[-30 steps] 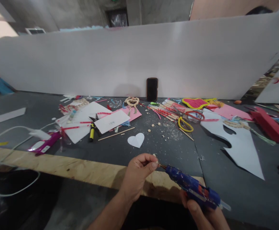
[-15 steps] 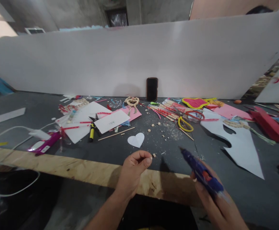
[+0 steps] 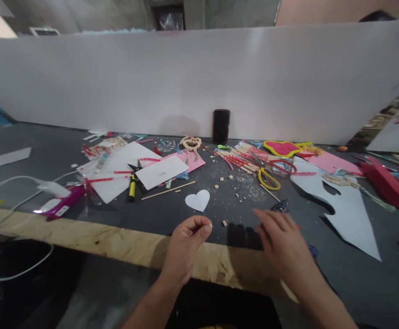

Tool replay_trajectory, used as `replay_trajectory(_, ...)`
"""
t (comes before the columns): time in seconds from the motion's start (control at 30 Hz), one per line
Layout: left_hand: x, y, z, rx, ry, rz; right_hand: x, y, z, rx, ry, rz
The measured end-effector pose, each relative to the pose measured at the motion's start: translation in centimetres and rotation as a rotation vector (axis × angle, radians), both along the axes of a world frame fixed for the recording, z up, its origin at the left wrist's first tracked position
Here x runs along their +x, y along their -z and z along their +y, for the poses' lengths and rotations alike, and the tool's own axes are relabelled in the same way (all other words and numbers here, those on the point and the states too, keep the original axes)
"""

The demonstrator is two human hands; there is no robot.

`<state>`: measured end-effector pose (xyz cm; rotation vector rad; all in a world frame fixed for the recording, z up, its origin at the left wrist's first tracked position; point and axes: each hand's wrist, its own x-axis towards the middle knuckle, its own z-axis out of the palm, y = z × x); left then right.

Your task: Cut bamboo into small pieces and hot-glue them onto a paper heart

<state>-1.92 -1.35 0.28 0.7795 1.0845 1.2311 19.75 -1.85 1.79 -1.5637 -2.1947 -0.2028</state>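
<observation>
My left hand [image 3: 190, 244] is closed in a pinch above the table's front edge. A tiny pale wooden piece [image 3: 210, 225] shows at its fingertips. To the right, my right hand [image 3: 283, 242] is free, palm down with fingers stretched forward over the table. Beneath and beside it a blue bit of the glue gun [image 3: 313, 250] shows; the rest is hidden by the hand. A small loose wooden piece [image 3: 224, 223] lies between my hands. Beyond my left hand lies a white paper heart [image 3: 198, 201] with a centre crease.
Behind stand a phone [image 3: 221, 126] and a white panel [image 3: 134, 82]. Yellow-handled scissors [image 3: 268, 179] and red-striped sticks [image 3: 238, 160] lie back right, a cut white sheet [image 3: 350, 210] at right. Pliers [image 3: 132, 185], a white card [image 3: 161, 172] and a purple packet [image 3: 64, 201] with a cable lie left.
My right hand has let go of the glue gun, which is now mostly hidden under the hand, and its fingers reach forward and left. My left hand keeps its pinch. The view has shifted slightly.
</observation>
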Motion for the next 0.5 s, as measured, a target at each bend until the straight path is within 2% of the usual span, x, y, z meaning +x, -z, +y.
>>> replay_trajectory(0.1, -0.1, 0.1, -0.2, 0.006, 0.01, 0.004, -3.5, 0.3, 1.0, -0.273, -0.144, 0.122)
replay_trajectory(0.2, -0.3, 0.1, -0.5, 0.005, 0.042, 0.018, -5.3, 0.9, 2.1, -0.355, -0.148, 0.174)
replay_trajectory(0.3, -0.5, 0.0, -0.6, -0.001, 0.052, 0.022, -5.6, 1.0, 2.6, -0.368, -0.137, 0.221)
replay_trajectory(0.4, -0.5, -0.1, -0.7, 0.008, 0.052, 0.034, -5.3, 0.5, 2.0, -0.377, -0.107, 0.311)
replay_trajectory(0.47, -0.2, -0.1, -0.8, 0.024, 0.07, 0.046, -5.1, 0.2, 1.0, -0.45, -0.083, 0.511)
replay_trajectory(0.5, -0.1, -0.2, -0.9, 0.034, 0.086, 0.049, -5.1, 0.2, 0.4, -0.517, -0.07, 0.679)
